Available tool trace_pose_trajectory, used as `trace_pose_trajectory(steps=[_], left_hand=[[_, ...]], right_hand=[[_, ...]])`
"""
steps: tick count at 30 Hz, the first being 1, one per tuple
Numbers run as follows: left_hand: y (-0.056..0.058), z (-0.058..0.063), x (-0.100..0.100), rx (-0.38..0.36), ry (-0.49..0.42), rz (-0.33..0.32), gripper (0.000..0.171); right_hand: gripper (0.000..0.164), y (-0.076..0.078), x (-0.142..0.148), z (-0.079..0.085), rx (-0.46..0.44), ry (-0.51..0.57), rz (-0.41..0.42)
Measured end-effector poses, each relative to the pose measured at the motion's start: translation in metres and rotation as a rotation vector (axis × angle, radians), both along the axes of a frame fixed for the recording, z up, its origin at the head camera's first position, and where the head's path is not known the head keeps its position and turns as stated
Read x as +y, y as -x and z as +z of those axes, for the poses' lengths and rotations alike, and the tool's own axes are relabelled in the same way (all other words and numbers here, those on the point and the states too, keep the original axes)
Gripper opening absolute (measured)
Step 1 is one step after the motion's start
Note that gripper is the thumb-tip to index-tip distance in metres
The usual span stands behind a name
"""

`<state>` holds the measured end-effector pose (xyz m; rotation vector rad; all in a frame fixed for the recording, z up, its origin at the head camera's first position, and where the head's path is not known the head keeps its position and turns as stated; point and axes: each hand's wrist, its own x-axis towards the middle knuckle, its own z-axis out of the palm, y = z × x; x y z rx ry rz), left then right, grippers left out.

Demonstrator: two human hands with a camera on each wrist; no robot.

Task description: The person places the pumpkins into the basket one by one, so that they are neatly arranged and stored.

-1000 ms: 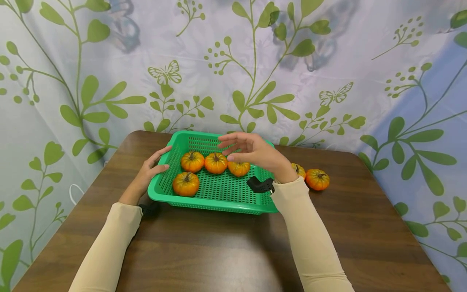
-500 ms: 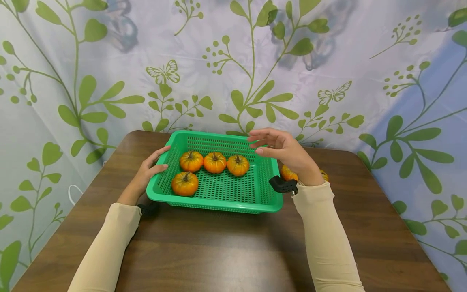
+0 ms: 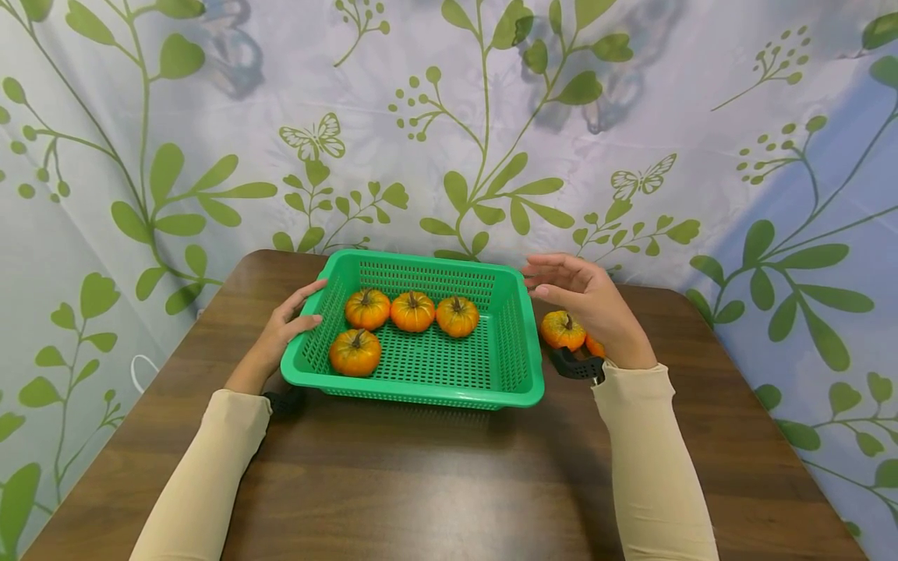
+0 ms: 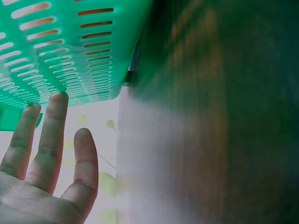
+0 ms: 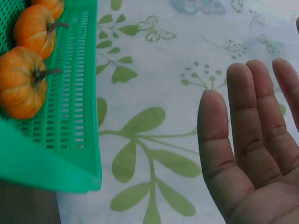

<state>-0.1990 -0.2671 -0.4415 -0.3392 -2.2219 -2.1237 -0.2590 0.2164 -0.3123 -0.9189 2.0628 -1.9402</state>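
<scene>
A green slotted plastic basket holds several small orange pumpkins, among them a front-left pumpkin and a right-hand pumpkin. My left hand rests at the basket's left end, thumb and index finger touching the rim. In the left wrist view its other fingers are straight, their tips against or close to the outer wall. My right hand hangs beyond the basket's right end with fingers extended and holds nothing. Just below it, a loose pumpkin lies on the table; another pumpkin is mostly hidden behind the wrist.
The basket stands on a brown wooden table. Behind the table hangs a pale curtain printed with green leaves and butterflies. A white cable loops beside the table's left edge.
My right hand has moved rightward from above the basket, past its right rim, to near the loose pumpkins. The left hand and the pumpkins in the basket have stayed put.
</scene>
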Motion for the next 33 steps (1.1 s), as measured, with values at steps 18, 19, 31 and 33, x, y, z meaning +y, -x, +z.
trace_pose_trajectory(steps=[18, 19, 31, 33], left_hand=[[0.000, -0.002, 0.000, 0.008, 0.009, 0.003, 0.059], [0.000, -0.002, 0.000, 0.005, 0.005, 0.001, 0.059], [-0.001, -0.002, -0.001, -0.014, -0.004, -0.005, 0.060], [-0.001, -0.001, 0.000, -0.015, -0.002, -0.005, 0.060]], right_hand=[[0.033, -0.001, 0.044, -0.043, 0.062, 0.336, -0.337], [0.033, 0.000, 0.047, -0.045, 0.066, 0.353, -0.366], [0.035, 0.007, 0.071, -0.076, 0.091, 0.504, -0.684], [0.035, 0.009, 0.075, -0.081, 0.092, 0.512, -0.727]])
